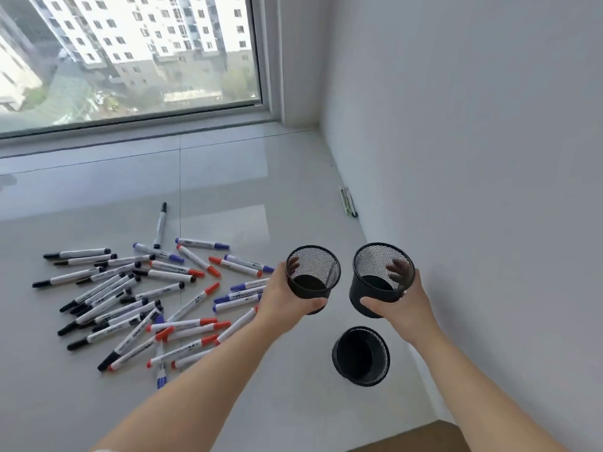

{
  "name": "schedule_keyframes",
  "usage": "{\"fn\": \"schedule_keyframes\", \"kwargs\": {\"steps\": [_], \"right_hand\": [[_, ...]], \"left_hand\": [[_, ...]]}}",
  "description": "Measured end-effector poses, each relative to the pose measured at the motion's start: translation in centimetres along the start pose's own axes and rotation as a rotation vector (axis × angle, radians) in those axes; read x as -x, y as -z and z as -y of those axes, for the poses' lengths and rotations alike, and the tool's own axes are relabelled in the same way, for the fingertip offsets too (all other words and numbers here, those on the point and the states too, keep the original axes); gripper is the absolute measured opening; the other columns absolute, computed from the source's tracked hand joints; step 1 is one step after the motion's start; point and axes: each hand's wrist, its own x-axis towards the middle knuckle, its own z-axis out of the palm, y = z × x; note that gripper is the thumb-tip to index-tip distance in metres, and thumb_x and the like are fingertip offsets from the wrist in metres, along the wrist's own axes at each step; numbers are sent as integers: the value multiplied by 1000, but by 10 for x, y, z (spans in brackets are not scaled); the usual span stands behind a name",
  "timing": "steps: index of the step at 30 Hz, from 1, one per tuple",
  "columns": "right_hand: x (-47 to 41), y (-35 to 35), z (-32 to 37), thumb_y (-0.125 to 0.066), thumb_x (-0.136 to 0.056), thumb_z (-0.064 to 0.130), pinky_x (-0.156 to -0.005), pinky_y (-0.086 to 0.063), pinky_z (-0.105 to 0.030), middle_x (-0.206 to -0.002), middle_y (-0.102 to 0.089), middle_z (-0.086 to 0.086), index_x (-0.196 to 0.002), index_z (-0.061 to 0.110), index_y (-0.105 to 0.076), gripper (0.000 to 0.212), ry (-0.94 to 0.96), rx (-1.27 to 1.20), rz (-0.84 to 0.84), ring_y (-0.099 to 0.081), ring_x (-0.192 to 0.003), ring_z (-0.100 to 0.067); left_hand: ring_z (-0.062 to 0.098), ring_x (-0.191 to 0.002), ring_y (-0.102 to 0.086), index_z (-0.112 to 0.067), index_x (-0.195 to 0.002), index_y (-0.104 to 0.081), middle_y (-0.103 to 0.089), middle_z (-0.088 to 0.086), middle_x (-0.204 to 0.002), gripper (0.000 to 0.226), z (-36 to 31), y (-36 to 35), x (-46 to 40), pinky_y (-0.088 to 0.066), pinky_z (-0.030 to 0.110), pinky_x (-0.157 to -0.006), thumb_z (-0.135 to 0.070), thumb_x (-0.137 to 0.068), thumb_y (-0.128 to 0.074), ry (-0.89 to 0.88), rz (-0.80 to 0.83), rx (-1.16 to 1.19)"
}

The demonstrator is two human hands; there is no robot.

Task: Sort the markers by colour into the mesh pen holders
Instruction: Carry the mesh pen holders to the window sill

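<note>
A pile of white markers (pixel 137 298) with black, red and blue caps lies spread over the white sill at the left. My left hand (pixel 282 298) grips a black mesh pen holder (pixel 315 272), lifted above the sill, fingers showing through the mesh. My right hand (pixel 399 305) grips a second black mesh holder (pixel 375 282) next to it on the right. Both held holders look empty. A third mesh holder (pixel 360 355) stands on the sill below them, between my forearms.
A white wall (pixel 473 158) runs close along the right side. A window (pixel 130 60) closes the far end of the sill. A small green and white object (pixel 347 201) lies at the foot of the wall. A brown surface (pixel 447 438) shows at the lower right.
</note>
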Motion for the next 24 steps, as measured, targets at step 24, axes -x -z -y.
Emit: {"fn": "schedule_keyframes", "kwargs": {"steps": [24], "right_hand": [[-28,-18,-68,-84,-53,12,-84,-44,-20,-103,-56,29,-101,53,-42,76,-26,157,-97,-57,-99,-8]], "left_hand": [[14,-125,-40,-18,-139,-27,-40,1,-136,92,25,-73,-74,-30,21,-101,-19,-64,-80,38,-33,-91]]}}
